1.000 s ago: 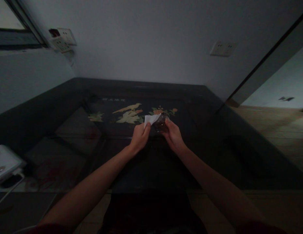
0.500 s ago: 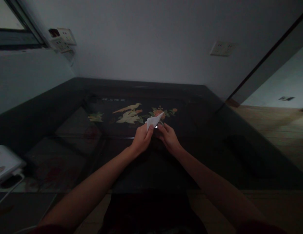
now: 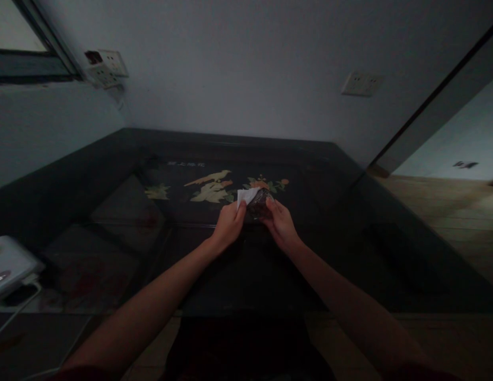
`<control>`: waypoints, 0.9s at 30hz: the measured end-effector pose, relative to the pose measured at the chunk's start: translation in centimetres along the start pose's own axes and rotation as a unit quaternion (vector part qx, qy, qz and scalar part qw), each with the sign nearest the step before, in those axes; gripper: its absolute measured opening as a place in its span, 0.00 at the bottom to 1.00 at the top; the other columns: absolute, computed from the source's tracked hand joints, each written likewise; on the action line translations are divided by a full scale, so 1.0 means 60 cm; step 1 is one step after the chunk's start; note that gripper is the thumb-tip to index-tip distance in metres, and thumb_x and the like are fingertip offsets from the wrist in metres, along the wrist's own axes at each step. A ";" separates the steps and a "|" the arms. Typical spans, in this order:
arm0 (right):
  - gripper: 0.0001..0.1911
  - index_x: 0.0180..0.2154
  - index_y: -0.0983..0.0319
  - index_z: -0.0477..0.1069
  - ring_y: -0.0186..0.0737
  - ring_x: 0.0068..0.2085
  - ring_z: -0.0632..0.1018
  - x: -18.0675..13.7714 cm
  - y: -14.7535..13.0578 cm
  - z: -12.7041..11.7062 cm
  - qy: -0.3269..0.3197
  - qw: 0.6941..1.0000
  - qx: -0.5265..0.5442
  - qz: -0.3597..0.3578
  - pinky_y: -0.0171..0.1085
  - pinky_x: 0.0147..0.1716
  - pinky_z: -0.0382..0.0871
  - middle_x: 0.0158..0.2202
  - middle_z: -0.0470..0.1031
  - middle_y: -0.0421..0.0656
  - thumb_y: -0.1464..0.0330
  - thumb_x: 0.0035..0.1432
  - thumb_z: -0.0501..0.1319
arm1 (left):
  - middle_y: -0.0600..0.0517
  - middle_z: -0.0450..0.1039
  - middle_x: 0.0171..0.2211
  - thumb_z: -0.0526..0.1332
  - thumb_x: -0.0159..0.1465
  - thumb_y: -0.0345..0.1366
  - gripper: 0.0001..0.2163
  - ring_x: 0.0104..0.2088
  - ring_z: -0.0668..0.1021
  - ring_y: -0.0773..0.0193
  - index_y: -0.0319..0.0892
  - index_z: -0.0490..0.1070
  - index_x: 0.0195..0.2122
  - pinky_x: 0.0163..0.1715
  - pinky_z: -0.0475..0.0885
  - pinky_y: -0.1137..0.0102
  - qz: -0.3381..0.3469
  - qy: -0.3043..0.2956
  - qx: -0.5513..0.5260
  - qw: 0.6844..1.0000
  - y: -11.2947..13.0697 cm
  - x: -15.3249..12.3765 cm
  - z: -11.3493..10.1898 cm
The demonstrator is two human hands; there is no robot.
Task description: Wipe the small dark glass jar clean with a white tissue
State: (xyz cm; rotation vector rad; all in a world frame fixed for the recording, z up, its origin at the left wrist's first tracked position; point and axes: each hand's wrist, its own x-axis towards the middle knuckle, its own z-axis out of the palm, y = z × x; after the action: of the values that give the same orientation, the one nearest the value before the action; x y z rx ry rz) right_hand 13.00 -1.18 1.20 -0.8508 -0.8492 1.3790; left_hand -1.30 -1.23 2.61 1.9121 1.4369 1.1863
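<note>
Over the dark glossy table (image 3: 246,275), my two hands are close together in the middle of the view. My left hand (image 3: 229,222) is closed on a white tissue (image 3: 247,196), its thumb on top and a corner sticking up. My right hand (image 3: 281,222) is closed on a small dark object with a shiny, clear-looking surface (image 3: 258,205); its kind is hard to make out in the dim light. The tissue lies against the left side of this object. Fingers hide the undersides of both.
A white box-shaped device (image 3: 11,267) with a white cable (image 3: 21,307) stands at the table's left edge. A bird-and-flower picture (image 3: 210,190) decorates the tabletop. The wall behind carries sockets (image 3: 361,83). A long dark shape (image 3: 401,254) lies at right.
The dark shiny object has turned into view between my hands, where it was mostly hidden. The tissue has shifted left and lower, its point no longer sticking out to the right.
</note>
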 end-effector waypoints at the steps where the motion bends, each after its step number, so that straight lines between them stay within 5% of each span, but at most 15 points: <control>1: 0.19 0.35 0.60 0.75 0.36 0.33 0.78 0.001 -0.002 -0.001 0.005 1.000 -0.002 -0.005 0.33 0.30 0.71 0.34 0.79 0.41 0.54 0.46 0.69 | 0.52 0.62 0.19 0.44 0.65 0.42 0.18 0.24 0.68 0.65 0.43 0.58 0.20 0.25 0.59 0.71 0.003 0.001 0.002 1.000 0.003 -0.001 -0.001; 8: 0.19 0.37 0.59 0.75 0.40 0.37 0.78 0.008 -0.012 -0.005 0.018 0.999 -0.002 -0.028 0.38 0.35 0.71 0.36 0.79 0.43 0.53 0.47 0.68 | 0.50 0.67 0.21 0.44 0.67 0.44 0.20 0.24 0.70 0.64 0.42 0.65 0.22 0.27 0.63 0.70 0.059 0.025 0.005 0.998 0.014 -0.021 0.000; 12: 0.20 0.39 0.58 0.74 0.41 0.39 0.78 0.008 -0.005 -0.004 0.007 0.999 -0.027 -0.039 0.39 0.36 0.72 0.39 0.79 0.43 0.54 0.46 0.69 | 0.44 0.77 0.34 0.43 0.69 0.42 0.20 0.39 0.77 0.57 0.38 0.74 0.41 0.41 0.71 0.66 0.121 0.015 -0.024 0.992 0.013 -0.033 0.004; 17: 0.20 0.39 0.57 0.75 0.43 0.39 0.79 -0.003 0.007 0.004 -0.034 0.998 -0.043 -0.030 0.40 0.39 0.73 0.38 0.80 0.41 0.55 0.45 0.70 | 0.41 0.73 0.52 0.42 0.70 0.40 0.23 0.57 0.71 0.56 0.36 0.66 0.58 0.58 0.64 0.62 0.204 -0.018 -0.023 0.978 0.013 -0.030 0.001; 21: 0.21 0.41 0.56 0.76 0.43 0.42 0.79 -0.013 0.004 0.011 -0.052 0.996 -0.060 -0.031 0.40 0.44 0.72 0.41 0.80 0.39 0.60 0.43 0.72 | 0.39 0.75 0.48 0.43 0.70 0.42 0.22 0.52 0.75 0.53 0.36 0.72 0.50 0.55 0.67 0.60 0.161 -0.005 -0.053 0.986 0.010 -0.019 0.000; 27: 0.21 0.40 0.58 0.76 0.42 0.39 0.80 -0.019 0.002 0.011 -0.068 0.993 -0.091 -0.023 0.41 0.43 0.74 0.39 0.81 0.41 0.59 0.43 0.71 | 0.48 0.73 0.26 0.48 0.66 0.49 0.22 0.29 0.73 0.62 0.37 0.70 0.28 0.32 0.70 0.69 -0.011 0.022 -0.135 0.990 -0.001 -0.005 0.001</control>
State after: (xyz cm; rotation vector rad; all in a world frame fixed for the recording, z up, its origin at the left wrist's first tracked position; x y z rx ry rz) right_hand 12.31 -2.31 1.40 -0.8765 -1.1066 1.3455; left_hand -1.28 -1.47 2.43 1.6907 1.2430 1.3460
